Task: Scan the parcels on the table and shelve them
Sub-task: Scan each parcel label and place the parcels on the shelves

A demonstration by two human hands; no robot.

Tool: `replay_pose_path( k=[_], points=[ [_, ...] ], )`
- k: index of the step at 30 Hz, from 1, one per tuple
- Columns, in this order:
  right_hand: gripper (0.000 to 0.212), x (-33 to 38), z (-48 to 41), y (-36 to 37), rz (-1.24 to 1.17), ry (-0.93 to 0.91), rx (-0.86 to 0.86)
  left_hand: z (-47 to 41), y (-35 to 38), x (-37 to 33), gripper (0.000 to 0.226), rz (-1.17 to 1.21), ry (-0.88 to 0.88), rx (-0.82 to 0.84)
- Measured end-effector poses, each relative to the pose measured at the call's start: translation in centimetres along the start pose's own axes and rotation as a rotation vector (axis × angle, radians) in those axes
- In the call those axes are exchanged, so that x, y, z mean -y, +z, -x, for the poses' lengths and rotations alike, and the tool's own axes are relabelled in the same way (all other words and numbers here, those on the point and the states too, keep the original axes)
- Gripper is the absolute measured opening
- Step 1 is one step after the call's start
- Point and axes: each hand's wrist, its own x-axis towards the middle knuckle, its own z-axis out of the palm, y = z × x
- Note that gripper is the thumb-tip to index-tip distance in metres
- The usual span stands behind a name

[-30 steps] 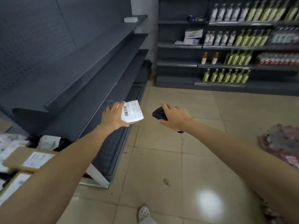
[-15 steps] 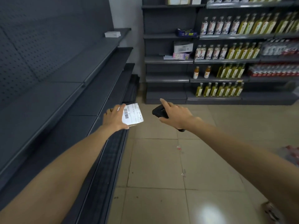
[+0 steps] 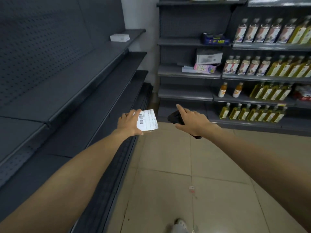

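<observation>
My left hand [image 3: 128, 122] grips a small parcel [image 3: 148, 121] whose white label with a barcode faces up. It hangs in the air by the front edge of the dark grey shelving [image 3: 87, 91] on my left. My right hand [image 3: 191, 121] holds a black handheld scanner [image 3: 175, 117], index finger stretched forward, a short way right of the parcel. A small white box [image 3: 119, 37] lies on the upper shelf at the far end.
Straight ahead stands a second shelving unit [image 3: 188, 73] with rows of oil bottles [image 3: 252, 113], a few boxes [image 3: 208, 58] and a blue pack [image 3: 215, 40]. Beige tiled floor [image 3: 168, 165] runs between the units. My shoe [image 3: 180, 224] shows at the bottom.
The view has swung up and away from the parcels on the table at the left, toward the shelves. Both hands keep the parcel and scanner in much the same pose.
</observation>
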Motion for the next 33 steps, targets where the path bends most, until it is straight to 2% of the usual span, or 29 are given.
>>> replay_pose_path(
  k=[6,9,16,22,25,33],
  points=[
    [0.083,-5.9,-15.5,-2.8,-0.005,-0.114,0.028,-13.9,-3.1,0.1,0.113,0.002,-0.051,-0.051],
    [0.077,-6.7,-21.9,-2.1,-0.021,-0.159,0.054,-19.5,-2.9,1.7,0.113,-0.011,-0.071,-0.021],
    [0.077,-7.8,-38.0,-0.6,0.017,-0.230,0.082,-35.7,-3.3,6.7,0.113,-0.044,-0.101,0.000],
    [0.075,-8.1,-55.6,-4.7,0.065,-0.247,0.071,-52.9,-7.7,11.3,0.115,-0.018,-0.034,-0.081],
    [0.069,-8.1,-64.1,-6.9,0.052,-0.237,-0.001,-61.1,-10.5,13.8,0.116,-0.043,-0.003,-0.141],
    [0.063,-6.2,-82.3,-10.0,-0.004,-0.315,-0.070,-75.5,-15.5,21.1,0.110,0.061,-0.071,-0.279]
  ],
)
